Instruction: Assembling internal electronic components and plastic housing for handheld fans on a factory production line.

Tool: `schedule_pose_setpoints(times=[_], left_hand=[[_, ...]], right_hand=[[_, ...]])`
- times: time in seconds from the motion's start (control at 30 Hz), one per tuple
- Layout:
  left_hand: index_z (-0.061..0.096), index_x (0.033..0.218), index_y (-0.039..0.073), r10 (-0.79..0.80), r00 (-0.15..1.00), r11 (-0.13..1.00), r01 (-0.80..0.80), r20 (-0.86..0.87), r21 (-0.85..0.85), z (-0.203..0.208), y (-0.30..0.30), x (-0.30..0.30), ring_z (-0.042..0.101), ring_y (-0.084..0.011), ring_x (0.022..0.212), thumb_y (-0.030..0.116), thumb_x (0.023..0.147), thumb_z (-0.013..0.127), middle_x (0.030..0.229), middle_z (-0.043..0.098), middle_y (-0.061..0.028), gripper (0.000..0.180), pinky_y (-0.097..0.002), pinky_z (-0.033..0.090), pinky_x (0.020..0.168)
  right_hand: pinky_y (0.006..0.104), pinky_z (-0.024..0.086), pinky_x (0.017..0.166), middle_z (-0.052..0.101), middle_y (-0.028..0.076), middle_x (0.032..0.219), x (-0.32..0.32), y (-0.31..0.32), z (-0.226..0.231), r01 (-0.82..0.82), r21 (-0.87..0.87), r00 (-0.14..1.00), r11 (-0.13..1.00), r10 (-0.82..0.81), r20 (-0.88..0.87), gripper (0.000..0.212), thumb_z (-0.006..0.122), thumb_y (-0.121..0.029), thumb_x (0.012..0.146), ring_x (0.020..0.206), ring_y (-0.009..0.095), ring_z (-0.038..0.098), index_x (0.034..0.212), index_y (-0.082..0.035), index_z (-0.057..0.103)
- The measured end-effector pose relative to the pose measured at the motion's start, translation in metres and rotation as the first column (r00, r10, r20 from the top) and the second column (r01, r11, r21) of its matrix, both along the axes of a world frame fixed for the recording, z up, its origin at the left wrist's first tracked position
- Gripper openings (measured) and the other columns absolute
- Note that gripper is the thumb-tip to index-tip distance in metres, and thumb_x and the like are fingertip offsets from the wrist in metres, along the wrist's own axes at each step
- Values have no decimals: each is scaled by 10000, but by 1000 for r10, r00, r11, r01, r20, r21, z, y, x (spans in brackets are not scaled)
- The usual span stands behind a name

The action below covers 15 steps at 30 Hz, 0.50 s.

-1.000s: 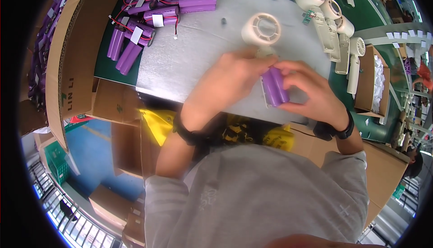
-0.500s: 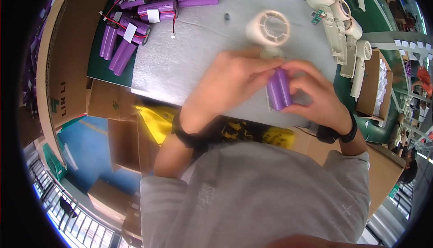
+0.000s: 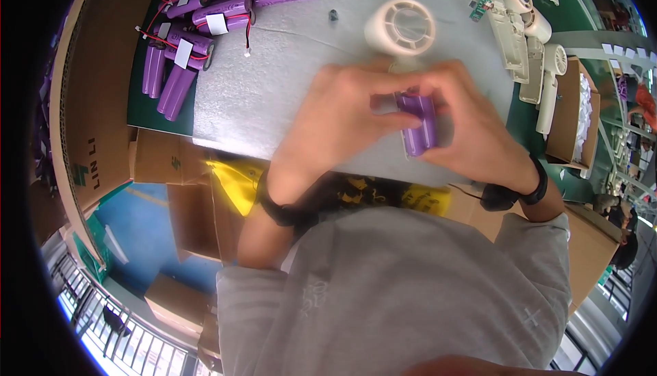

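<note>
Between both hands, over the near part of the grey mat, is a purple battery pack (image 3: pixel 428 126) of two cells side by side. It lies in or against a cream handle shell, whose thin edge shows along its left side. My left hand (image 3: pixel 328 119) presses its thumb on the pack while its fingers reach over the top end. My right hand (image 3: pixel 475 126) curls around the right side, thumb by the lower end, fingertips at the top. Just beyond the hands stands the round cream fan head (image 3: pixel 402 27); the fingers hide where it meets the handle.
Purple battery packs (image 3: pixel 179 92) with red and black leads are piled at the far left, beside a tall carton (image 3: pixel 102 95). Cream fan shells (image 3: pixel 506 37) and a small green circuit board (image 3: pixel 481 9) lie at right. An open box (image 3: pixel 573 112) holds white pieces.
My left thumb has come down onto the battery pack, and my right fingers have moved up to its top end. The view has shifted slightly.
</note>
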<state>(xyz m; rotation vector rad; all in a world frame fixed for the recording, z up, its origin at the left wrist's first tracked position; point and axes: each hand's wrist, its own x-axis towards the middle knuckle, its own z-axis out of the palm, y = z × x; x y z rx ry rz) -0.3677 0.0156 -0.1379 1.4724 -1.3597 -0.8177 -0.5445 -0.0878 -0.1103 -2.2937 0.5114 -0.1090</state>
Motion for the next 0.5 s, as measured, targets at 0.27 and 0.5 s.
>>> schedule_pose_setpoints(times=[0.27,0.5], left_hand=[[719,1123,122,36,999,999,-36,-3,-26,-11,3,-4,533,-139,559,101,649,853,796,662,-61,494,-280,448,543],[707,1147,126,34,999,998,-33,22,-47,-12,5,-5,563,-159,588,89,668,838,811,665,-77,498,-292,474,575]], right_hand=[[347,543,696,559,98,1007,2,-6,-6,22,108,992,994,-35,123,399,803,-77,696,853,247,643,1002,-43,550],[264,490,654,603,72,830,14,7,-11,181,69,970,981,-189,151,171,750,-28,775,734,152,605,897,2,634]])
